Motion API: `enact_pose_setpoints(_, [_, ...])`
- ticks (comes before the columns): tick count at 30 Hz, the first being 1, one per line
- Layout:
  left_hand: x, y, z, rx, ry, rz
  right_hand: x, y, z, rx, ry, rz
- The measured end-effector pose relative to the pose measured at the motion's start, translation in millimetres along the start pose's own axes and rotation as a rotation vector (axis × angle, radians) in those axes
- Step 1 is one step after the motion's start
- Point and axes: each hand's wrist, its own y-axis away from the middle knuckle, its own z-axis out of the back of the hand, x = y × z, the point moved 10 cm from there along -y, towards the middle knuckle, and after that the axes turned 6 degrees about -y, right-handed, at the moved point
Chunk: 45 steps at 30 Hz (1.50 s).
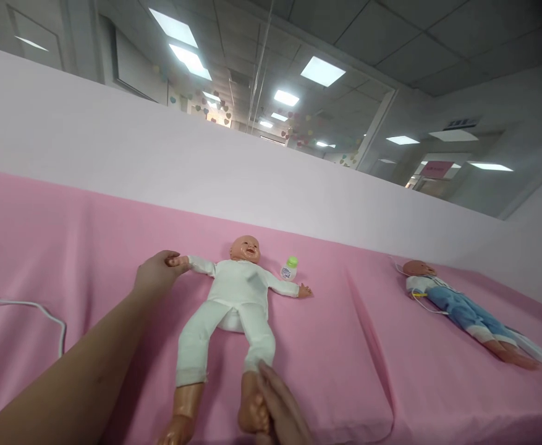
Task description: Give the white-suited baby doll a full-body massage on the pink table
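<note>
A baby doll (241, 281) in a white top and white trousers lies on its back, arms spread and feet towards me. My left hand (157, 272) is closed around the doll's hand on the left side of the picture, stretching that arm outward. Down by the doll's bare foot (251, 405) on the right, my right hand (282, 408) lies along the ankle and foot, its visible fingers straight and its lower part cut off by the picture edge. Beside the doll's head stands a small clear bottle (288, 270) with a light green cap.
A pink sheet (326, 358) covers the padded surface, with a fold or seam to the right. Another doll (460, 309) in blue trousers lies farther right, with thin tubing about it. A white cable (29, 303) runs at left. Behind stand a low white wall (252, 179) and glass.
</note>
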Motion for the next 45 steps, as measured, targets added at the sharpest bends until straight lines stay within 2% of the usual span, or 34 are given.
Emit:
enact_pose_setpoints(4, [4,6,-1.6,-0.13,0.24,0.088,-8,-9,15,-0.032,-0.09,0.092])
enact_pose_setpoints(7, [-11,15,-10.2,-0.162,0.329,0.06,-8,-19,25,-0.076,-0.118,0.049])
enact_pose_setpoints(11, [-52,35,-25.3,-0.122,0.295,-0.122,4,-48,39,-0.115,-0.089,-0.026])
enact_pose_setpoints(15, [-98,60,-42.4,-0.043,-0.014,-0.398,-7,-97,46,-0.102,-0.167,-0.161])
enact_pose_setpoints(18, [-121,77,-56.6,0.057,-0.142,-0.604,-27,-132,34,-0.05,-0.282,-0.251])
enact_pose_setpoints(22, [-125,84,-65.5,0.146,-0.164,-0.668,-51,-159,9,-0.019,-0.375,-0.291])
enact_pose_setpoints(25, [-120,82,-63.4,0.129,-0.113,-0.645,-59,-163,-3,-0.017,-0.41,-0.304])
enact_pose_setpoints(28, [-102,68,-57.7,0.079,-0.021,-0.51,-54,-157,3,-0.032,-0.46,-0.318])
enact_pose_setpoints(32, [-54,35,-47.1,-0.024,0.262,-0.196,-30,-129,29,-0.044,-0.436,-0.307])
enact_pose_setpoints(35, [-9,10,-50.1,-0.049,0.628,0.084,-9,-93,47,-0.058,-0.331,-0.184])
enact_pose_setpoints(37, [17,-2,-55.6,-0.056,0.798,0.243,0,-66,50,-0.053,-0.272,-0.078])
enact_pose_setpoints(39, [32,-10,-61.5,-0.037,0.866,0.337,4,-41,45,-0.022,-0.233,0.013])
enact_pose_setpoints(41, [41,-15,-67.1,-0.013,0.893,0.396,0,-22,33,0.052,-0.182,0.025])
enact_pose_setpoints(45, [44,-15,-71.7,-0.004,0.931,0.431,-8,-6,10,0.259,-0.092,-0.006])
